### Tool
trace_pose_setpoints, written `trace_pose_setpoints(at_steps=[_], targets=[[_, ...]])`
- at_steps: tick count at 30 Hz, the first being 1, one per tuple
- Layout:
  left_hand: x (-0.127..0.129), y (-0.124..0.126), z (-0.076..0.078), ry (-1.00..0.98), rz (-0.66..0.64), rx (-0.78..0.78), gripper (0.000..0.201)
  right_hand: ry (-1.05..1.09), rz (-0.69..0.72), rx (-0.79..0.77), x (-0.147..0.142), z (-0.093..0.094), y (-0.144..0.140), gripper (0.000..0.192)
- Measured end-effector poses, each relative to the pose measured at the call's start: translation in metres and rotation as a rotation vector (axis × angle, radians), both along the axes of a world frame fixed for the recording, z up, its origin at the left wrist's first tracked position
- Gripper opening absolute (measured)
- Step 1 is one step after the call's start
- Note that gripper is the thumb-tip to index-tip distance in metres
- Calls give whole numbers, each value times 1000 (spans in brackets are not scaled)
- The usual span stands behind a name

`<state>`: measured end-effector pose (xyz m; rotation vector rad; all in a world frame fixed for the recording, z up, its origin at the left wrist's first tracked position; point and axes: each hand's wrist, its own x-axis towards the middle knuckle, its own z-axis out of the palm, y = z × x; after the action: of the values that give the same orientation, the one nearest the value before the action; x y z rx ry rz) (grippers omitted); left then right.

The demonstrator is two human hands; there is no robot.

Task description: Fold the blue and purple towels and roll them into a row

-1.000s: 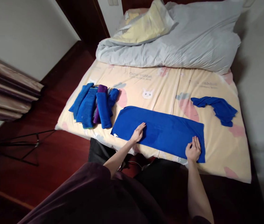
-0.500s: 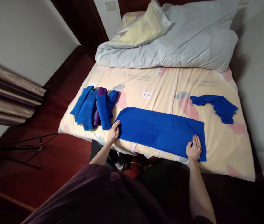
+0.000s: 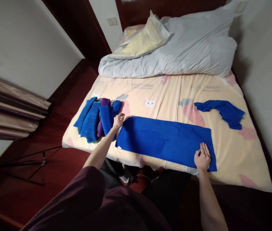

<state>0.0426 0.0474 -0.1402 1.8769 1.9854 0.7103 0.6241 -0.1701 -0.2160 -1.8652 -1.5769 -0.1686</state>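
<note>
A blue towel (image 3: 162, 136), doubled into a long strip, lies flat along the near side of the bed. My right hand (image 3: 202, 158) rests on its right end, fingers stretched out. At the far left corner is my left hand (image 3: 119, 121), just over the towel's edge, with fingers loosely bent and apart and nothing seen in them. Whether it touches the cloth I cannot tell. A small white tag (image 3: 120, 147) shows at the near left corner. Left of that hand sit several rolled or folded blue towels (image 3: 90, 123) and a purple towel (image 3: 105, 102).
A crumpled blue cloth (image 3: 225, 110) lies on the right of the patterned bed sheet (image 3: 167, 99). Across the bed's far end is a bunched grey quilt (image 3: 186, 54). Black stand legs (image 3: 43, 157) are on the floor at left, near the curtain (image 3: 11, 112).
My left hand has moved from the towel's left edge up to its far left corner, uncovering the near corner with the tag. My right hand stays at the right end. The view has shifted slightly.
</note>
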Motion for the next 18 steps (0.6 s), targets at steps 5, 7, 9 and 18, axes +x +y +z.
trace_pose_setpoints(at_steps=[5,7,9,18], targets=[[-13,42,1,44,-249,-241,33,10,-11,-17,-1,3,1,52],[-14,47,-1,69,-290,-299,34,10,-9,-16,-1,4,0,52],[-13,51,0,95,-302,-331,33,7,-5,-10,-1,3,0,51],[7,54,28,236,-117,-75,26,-8,-4,-8,0,2,0,51]])
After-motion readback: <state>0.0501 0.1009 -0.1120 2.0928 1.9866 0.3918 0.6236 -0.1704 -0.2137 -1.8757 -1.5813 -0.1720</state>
